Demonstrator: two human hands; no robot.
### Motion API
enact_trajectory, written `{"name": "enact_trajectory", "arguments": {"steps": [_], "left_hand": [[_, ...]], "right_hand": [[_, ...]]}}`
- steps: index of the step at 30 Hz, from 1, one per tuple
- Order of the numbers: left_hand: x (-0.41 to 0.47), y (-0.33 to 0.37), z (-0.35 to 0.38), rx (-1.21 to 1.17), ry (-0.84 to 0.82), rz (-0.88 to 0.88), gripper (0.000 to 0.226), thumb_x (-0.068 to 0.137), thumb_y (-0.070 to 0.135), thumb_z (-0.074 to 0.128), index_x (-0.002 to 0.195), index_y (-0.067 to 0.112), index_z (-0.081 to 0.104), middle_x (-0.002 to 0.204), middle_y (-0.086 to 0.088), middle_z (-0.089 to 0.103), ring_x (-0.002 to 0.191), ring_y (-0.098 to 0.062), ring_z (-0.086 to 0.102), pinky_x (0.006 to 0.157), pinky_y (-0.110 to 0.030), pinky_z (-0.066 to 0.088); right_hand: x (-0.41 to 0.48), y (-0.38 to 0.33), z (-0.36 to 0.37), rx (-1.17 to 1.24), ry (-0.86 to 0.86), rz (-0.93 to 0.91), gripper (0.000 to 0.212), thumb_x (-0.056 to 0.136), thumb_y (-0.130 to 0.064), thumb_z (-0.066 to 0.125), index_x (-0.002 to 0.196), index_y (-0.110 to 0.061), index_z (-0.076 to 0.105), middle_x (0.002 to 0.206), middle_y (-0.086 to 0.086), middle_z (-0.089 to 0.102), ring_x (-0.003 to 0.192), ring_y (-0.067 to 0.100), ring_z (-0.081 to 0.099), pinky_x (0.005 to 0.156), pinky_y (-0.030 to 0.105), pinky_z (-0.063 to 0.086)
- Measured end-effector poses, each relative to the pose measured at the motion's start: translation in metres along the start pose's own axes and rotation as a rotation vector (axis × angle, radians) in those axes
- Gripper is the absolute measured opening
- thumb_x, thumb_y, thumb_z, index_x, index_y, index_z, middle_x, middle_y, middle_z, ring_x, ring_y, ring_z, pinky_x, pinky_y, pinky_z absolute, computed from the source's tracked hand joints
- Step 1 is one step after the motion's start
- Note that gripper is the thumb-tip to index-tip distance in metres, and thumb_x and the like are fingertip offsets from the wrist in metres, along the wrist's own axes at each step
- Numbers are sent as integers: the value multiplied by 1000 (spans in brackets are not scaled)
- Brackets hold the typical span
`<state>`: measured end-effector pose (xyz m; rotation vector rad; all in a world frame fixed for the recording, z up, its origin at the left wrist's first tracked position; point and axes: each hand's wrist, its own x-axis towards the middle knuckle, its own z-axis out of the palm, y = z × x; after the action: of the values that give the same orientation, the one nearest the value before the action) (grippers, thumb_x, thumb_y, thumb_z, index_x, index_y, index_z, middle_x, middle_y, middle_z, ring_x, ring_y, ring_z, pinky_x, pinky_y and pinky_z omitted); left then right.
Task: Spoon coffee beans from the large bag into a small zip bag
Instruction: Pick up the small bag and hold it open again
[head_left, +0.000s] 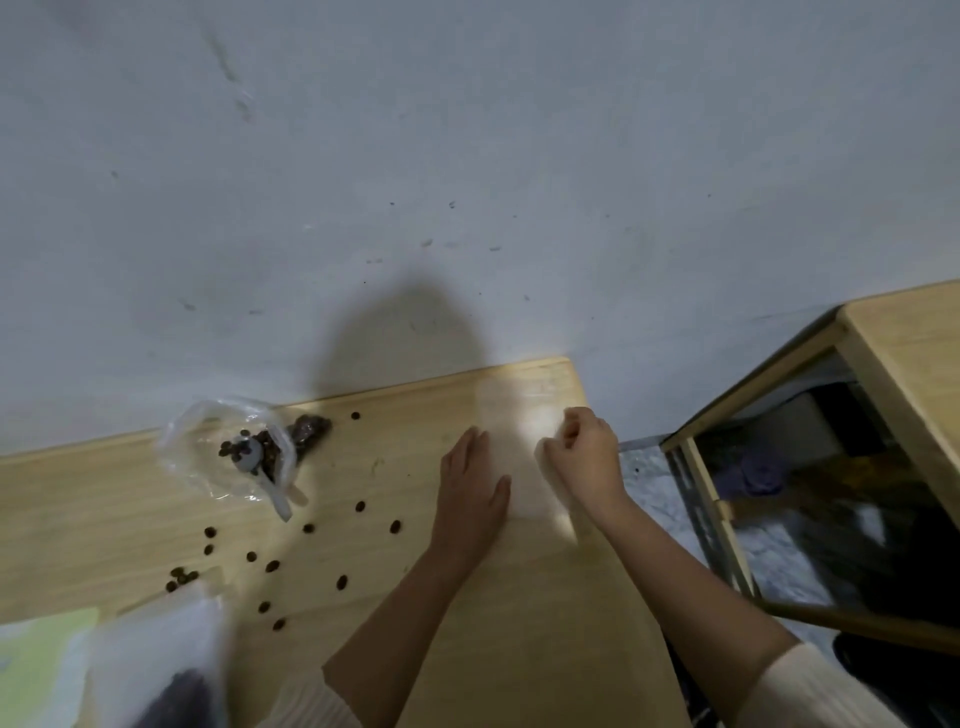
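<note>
A stack of clear small zip bags (519, 441) lies flat at the far right of the wooden table (363, 467). My left hand (470, 493) presses flat on its left edge with straight fingers. My right hand (587, 457) curls its fingers and pinches the right edge of a bag. At the far left lies an open clear bag (228, 447) with coffee beans and a white spoon (260, 467) in it. Loose beans (270, 566) are scattered over the table. The large bag (161, 665), blurred, stands at the near left with dark beans inside.
A grey wall rises right behind the table. To the right a second wooden table (904, 364) stands across a gap, with dark clutter under it. A pale green sheet (41, 660) lies at the near left corner.
</note>
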<state>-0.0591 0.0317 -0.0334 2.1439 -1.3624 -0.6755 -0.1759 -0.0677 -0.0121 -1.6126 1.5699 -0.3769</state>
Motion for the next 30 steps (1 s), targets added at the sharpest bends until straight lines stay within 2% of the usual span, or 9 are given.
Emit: {"name": "enact_trajectory", "arguments": {"steps": [4, 7, 10, 13, 16, 19, 24, 27, 30], "left_hand": [[2, -3, 0, -29, 9, 15, 57, 92, 20, 55, 142, 6, 31, 150, -8, 25, 134, -20, 20, 106, -15, 8], [4, -2, -2, -82, 2, 1, 57, 91, 17, 56, 141, 6, 33, 146, -10, 30, 132, -21, 25, 108, -15, 13], [6, 0, -8, -173, -40, 24, 59, 89, 15, 57, 141, 6, 32, 141, -12, 34, 129, -23, 32, 107, -18, 19], [10, 10, -20, -290, -5, 17, 64, 85, 22, 53, 143, 9, 30, 134, -11, 38, 123, -22, 39, 106, -23, 29], [14, 24, -51, -447, 107, 29, 57, 92, 15, 57, 143, 13, 32, 127, -1, 40, 108, -10, 45, 91, -6, 36], [15, 27, -99, -550, 174, 101, 52, 91, 9, 58, 139, 13, 39, 120, 3, 44, 100, -10, 50, 83, -5, 41], [0, 3, -198, -637, -31, 90, 26, 89, 15, 64, 115, 15, 63, 112, -3, 64, 98, -18, 63, 88, -35, 53], [-20, -22, -253, -566, 1, 139, 18, 85, 14, 68, 103, 17, 68, 94, 7, 66, 93, -13, 63, 84, -25, 50], [-41, -50, -296, -501, 95, 135, 13, 85, 14, 66, 96, 22, 68, 88, 12, 65, 83, -2, 62, 70, -15, 48]], "right_hand": [[1, -1, 3, 47, 21, -39, 16, 81, -6, 60, 95, -11, 53, 90, 9, 48, 76, 18, 43, 66, 19, 27], [-4, -6, 5, 145, 85, -88, 9, 89, -3, 51, 91, -12, 53, 91, 8, 53, 78, 19, 48, 70, 24, 34], [-10, -15, 0, 287, 45, -71, 30, 87, 4, 41, 78, -24, 44, 77, 1, 55, 76, 32, 57, 65, 35, 44], [-20, -30, -11, 318, -1, -101, 41, 88, 3, 39, 87, -37, 47, 76, 5, 56, 74, 32, 58, 65, 34, 45], [-33, -49, -22, 333, -6, -180, 46, 92, 0, 40, 101, -45, 48, 73, 1, 52, 72, 22, 56, 67, 30, 42], [-53, -72, -28, 329, -19, -239, 40, 96, -8, 41, 123, -37, 48, 78, 3, 51, 71, 18, 51, 66, 25, 41], [-100, -121, -9, 295, -90, -317, 40, 97, -11, 44, 131, -31, 48, 81, 1, 52, 71, 13, 48, 71, 17, 41], [-124, -153, 20, 128, 32, -415, 39, 91, -9, 54, 126, -24, 54, 90, 1, 56, 83, 16, 53, 77, 21, 42], [-149, -191, 51, 161, 218, -470, 25, 84, -5, 61, 106, -16, 60, 101, 1, 55, 85, 10, 52, 69, 10, 40]]}}
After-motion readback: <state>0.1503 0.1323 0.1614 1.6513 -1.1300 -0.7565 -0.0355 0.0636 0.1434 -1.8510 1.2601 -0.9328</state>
